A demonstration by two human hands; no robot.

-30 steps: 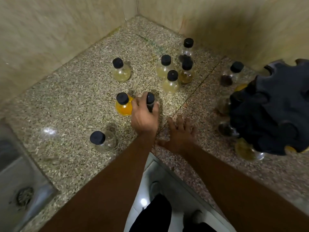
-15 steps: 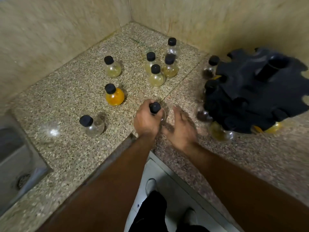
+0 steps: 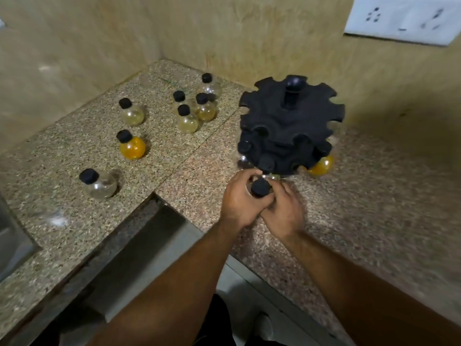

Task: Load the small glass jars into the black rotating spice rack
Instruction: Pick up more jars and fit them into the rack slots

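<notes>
The black rotating spice rack stands on the granite counter near the back wall, with several black-capped jars hanging in its lower tier, one orange. Just in front of it, my left hand and my right hand both hold a small glass jar with a black cap; its body is hidden by my fingers. Loose jars stand to the left: an orange one, a clear one, a pale one, and a cluster of several.
The counter is L-shaped, with an inner corner edge near my left forearm. A steel sink sits at the far left. A white wall socket plate is at the upper right. Walls close the corner behind the jars.
My left hand has carried the jar from the middle of the counter to the right, up to the rack's front. My right hand has joined it on the jar. The view has swung right.
</notes>
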